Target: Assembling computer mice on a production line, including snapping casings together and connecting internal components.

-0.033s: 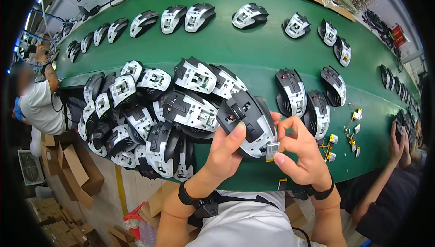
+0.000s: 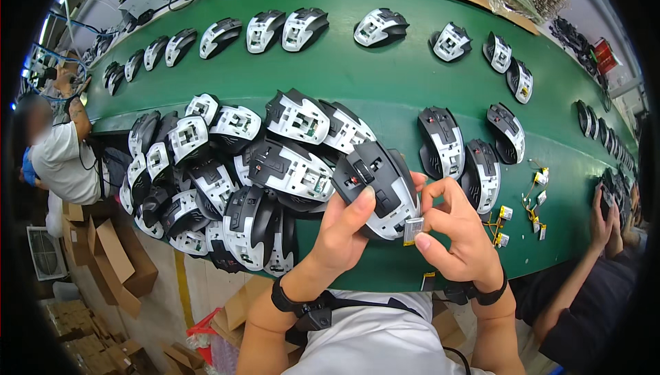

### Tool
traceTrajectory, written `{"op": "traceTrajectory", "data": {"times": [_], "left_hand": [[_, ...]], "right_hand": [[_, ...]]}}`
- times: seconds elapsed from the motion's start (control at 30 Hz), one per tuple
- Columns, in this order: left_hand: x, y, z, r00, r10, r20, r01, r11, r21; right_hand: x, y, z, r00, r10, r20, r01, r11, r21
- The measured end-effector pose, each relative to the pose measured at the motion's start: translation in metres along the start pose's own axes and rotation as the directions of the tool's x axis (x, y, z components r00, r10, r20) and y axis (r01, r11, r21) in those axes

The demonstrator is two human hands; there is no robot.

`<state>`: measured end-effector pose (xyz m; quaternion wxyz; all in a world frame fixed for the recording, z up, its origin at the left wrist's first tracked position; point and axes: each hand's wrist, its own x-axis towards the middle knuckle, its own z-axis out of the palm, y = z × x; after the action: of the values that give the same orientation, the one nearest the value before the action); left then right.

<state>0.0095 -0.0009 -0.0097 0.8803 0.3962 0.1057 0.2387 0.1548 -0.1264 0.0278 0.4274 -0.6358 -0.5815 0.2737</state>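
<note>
In the head view, a black and white plastic computer mouse shell [image 2: 380, 186] is held above the near edge of the green tabletop [image 2: 399, 79], tilted with its open underside turned up. It is gripped by the left hand [image 2: 344, 227], whose thumb is laid across the shell's near end while the fingers are closed around its far side. A small silver rectangular battery [image 2: 412, 230] is pinched between the thumb and fingers of the right hand [image 2: 457, 234] and is pressed against the lower right corner of the shell. Both grips are thus closed, one on the shell, one on the battery.

Just to the left, a dense heap of similar black and white mouse shells [image 2: 227, 175] is piled on the tabletop. To the right, three more shells [image 2: 474, 151] are laid apart, and a scatter of small wired batteries [image 2: 522, 203] is seen near the right hand. A curved row of single shells [image 2: 302, 28] is set along the far side. Brown cardboard boxes [image 2: 110, 251] are stacked on the floor at the left, beside a seated person in a white shirt [image 2: 62, 162]. Another person's hand [image 2: 605, 217] is seen at the right edge.
</note>
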Motion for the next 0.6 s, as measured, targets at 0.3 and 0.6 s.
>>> {"op": "traceTrajectory", "data": {"times": [0.3, 0.6], "left_hand": [[-0.003, 0.0, 0.002, 0.997, -0.063, -0.045, 0.064, 0.998, 0.022], [-0.001, -0.001, -0.001, 0.992, 0.041, -0.122, -0.041, 0.999, 0.001]], "right_hand": [[0.0, 0.006, -0.002, 0.996, -0.082, -0.041, 0.085, 0.993, 0.082], [-0.004, 0.012, 0.031, 0.909, 0.168, -0.381, -0.012, 0.925, 0.379]]}}
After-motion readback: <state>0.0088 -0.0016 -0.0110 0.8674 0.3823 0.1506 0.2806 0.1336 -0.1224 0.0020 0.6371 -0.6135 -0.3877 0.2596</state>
